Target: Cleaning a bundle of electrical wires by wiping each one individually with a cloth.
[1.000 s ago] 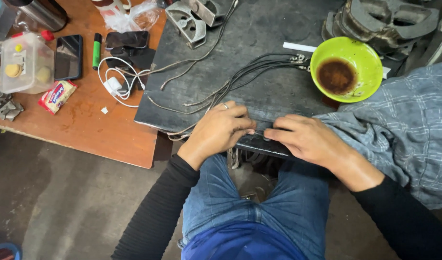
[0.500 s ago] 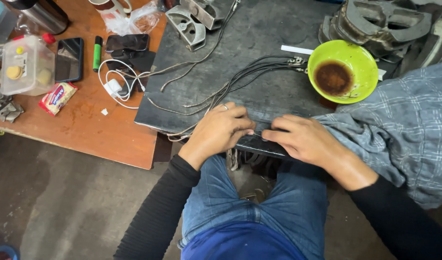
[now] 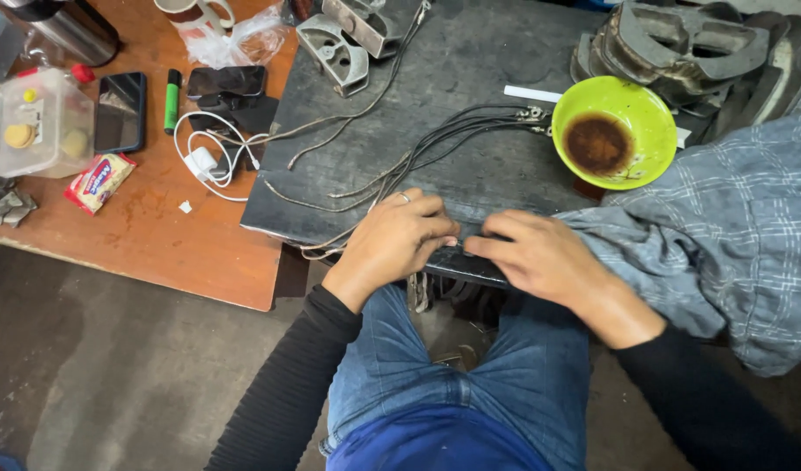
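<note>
Both hands are down at the near edge of the dark counter [image 3: 470, 52], knuckles up, wrists bent back toward the lap. The left hand [image 3: 396, 240] and right hand [image 3: 540, 255] point their fingers at each other, tips almost meeting. Between and under the fingers runs a thin dark strip [image 3: 470, 260] lying flat along the counter edge, long axis left to right. Fingers of both hands are curled down and pressing on it; can't tell if they actually pinch it. Just past the fingers, a bundle of black cables [image 3: 453, 135] fans away toward a green bowl [image 3: 614, 131]. Grey plaid cloth [image 3: 723, 235] sits beside the right wrist.
</note>
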